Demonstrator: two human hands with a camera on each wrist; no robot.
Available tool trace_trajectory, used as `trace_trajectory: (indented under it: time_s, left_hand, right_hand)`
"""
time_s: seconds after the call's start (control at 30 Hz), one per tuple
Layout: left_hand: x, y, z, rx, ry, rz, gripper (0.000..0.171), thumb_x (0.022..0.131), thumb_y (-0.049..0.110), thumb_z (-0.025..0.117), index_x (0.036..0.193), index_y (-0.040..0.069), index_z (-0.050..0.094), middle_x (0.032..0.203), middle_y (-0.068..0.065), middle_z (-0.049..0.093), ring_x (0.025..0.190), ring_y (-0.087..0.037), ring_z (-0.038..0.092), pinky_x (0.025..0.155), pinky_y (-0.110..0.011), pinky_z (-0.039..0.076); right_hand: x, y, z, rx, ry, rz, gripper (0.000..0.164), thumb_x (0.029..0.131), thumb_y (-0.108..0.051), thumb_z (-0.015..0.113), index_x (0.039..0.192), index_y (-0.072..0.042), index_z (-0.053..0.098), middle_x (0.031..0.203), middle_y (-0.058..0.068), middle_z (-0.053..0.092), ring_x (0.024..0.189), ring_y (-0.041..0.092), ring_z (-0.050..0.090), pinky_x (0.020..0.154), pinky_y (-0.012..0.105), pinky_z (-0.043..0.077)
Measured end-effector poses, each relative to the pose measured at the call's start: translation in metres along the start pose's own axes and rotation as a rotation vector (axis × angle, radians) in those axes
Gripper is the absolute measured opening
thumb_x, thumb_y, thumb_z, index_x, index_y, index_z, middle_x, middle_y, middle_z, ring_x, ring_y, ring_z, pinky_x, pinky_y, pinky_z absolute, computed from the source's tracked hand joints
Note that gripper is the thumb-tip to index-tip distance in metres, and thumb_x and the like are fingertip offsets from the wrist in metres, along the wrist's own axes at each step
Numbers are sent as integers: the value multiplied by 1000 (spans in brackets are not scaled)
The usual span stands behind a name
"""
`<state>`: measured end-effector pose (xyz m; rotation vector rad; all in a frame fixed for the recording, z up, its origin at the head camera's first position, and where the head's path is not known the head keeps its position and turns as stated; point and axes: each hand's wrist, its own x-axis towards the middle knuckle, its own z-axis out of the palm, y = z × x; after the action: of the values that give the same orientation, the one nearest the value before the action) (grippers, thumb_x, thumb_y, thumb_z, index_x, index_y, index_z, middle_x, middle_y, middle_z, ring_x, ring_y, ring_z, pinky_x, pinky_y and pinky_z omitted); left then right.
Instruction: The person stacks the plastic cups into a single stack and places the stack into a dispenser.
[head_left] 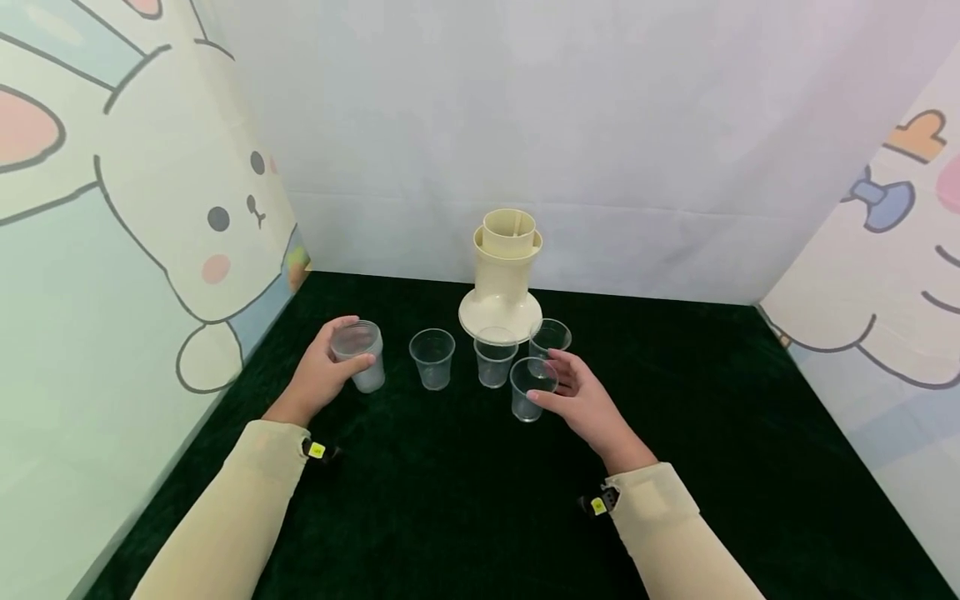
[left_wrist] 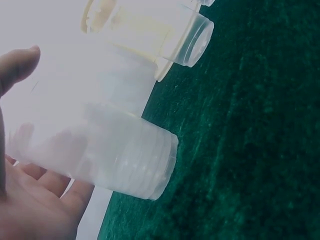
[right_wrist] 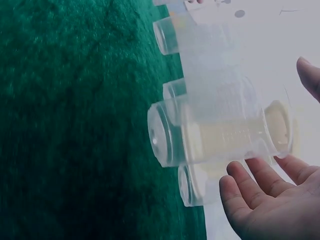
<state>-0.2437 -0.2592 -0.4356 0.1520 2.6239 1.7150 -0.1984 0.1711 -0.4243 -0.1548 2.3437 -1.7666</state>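
On the left, my left hand (head_left: 321, 372) holds a stack of nested clear plastic cups (head_left: 369, 367), thumb across the front and fingers around the far side. Through the cloudy walls in the left wrist view, finger shapes show behind the stack (left_wrist: 135, 155). My right hand (head_left: 585, 408) is loosely around an upright clear plastic cup (head_left: 527, 404). In the right wrist view its fingertips are right at the cup's side (right_wrist: 172, 135), and the thumb stands apart near the rim. Behind are more upright cups: one left (head_left: 432, 371), one middle (head_left: 493, 372), one right (head_left: 557, 332).
A cream two-tiered plastic cylinder (head_left: 500, 275) on a wide round base stands behind the cups. Dark green cloth (head_left: 450, 500) covers the table. A pale curtain (head_left: 637, 150) hangs at the back, with cartoon-printed panels (head_left: 172, 208) at both sides.
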Motion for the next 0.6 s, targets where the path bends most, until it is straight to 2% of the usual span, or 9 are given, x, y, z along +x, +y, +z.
trace_trajectory:
  time_s: [0.2,0.43,0.6]
  left_hand:
    - [0,0,1,20,2,-9,86,93,48,76,159,19,30,154,-17,37,133,-38,43,109,-62,37]
    - [-1,3,2,18,4,-14,85,93,49,75,159,19,30,153,-16,37,132,-37,44,108,-61,38]
    - [-2,3,1,5,6,-14,85,93,48,75,159,18,30,154,-16,37,134,-37,43,109,-61,37]
  right_hand:
    - [3,0,7,1,-4,13,92,86,-47,83,159,-20,34,158,8,42,146,27,38,118,53,30]
    - [4,2,13,7,-7,-19,84,91,-34,81,158,-15,34,157,12,44,145,28,39,117,54,31]
    - [5,4,14,-2,1,-36,82,90,-38,81,156,-16,37,155,13,45,145,29,40,117,54,32]
